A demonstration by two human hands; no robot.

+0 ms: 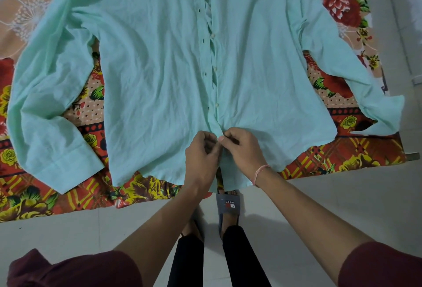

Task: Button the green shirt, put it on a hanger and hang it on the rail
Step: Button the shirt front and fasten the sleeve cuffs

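The green shirt (148,63) lies flat and face up on a floral bedsheet, sleeves spread to both sides, hem toward me. Its front placket runs up the middle, with open buttonholes on the left strip and small white buttons on the right strip. My left hand (201,156) pinches the left placket edge near the hem. My right hand (242,147) pinches the right edge at the lowest button, fingertips touching those of the left hand. No hanger or rail shows.
The red, yellow and peach floral bedsheet (342,156) covers the bed, its front edge just beyond my wrists. Pale tiled floor (68,236) lies below. My feet in sandals (229,204) stand by the bed edge.
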